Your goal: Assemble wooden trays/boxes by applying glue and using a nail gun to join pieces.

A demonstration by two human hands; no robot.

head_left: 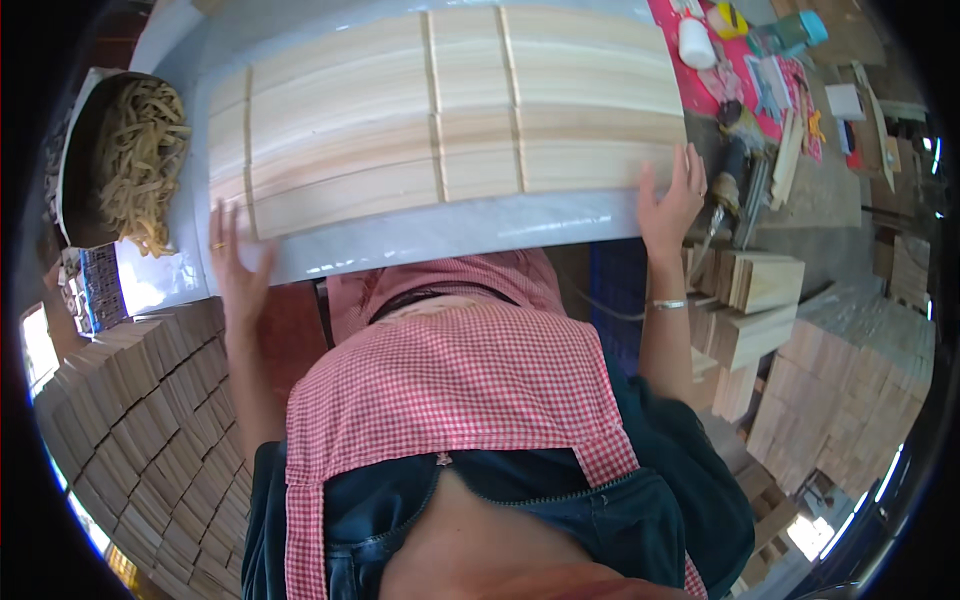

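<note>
Pale wooden boards (pixel 350 135) lie side by side on a grey tabletop (pixel 430 232). Three narrow tan lines cross them; whether these are grooves or strips I cannot tell. My left hand (pixel 238 268) is at the near left corner of the boards, fingers apart and slightly blurred, a ring on one finger. At the opposite end, my right hand (pixel 672 205) rests against the near right corner with its fingers spread and thumb up. Neither hand grips anything; both seem to touch the ends of the boards.
A dark bin (pixel 85 190) full of tan curled strips (pixel 148 150) stands left. Stacked wooden pieces (pixel 150 420) rise below it. On the right are a pink cloth (pixel 735 60) with a white bottle (pixel 696 43), a dark-handled tool (pixel 730 175) and wooden blocks (pixel 765 285).
</note>
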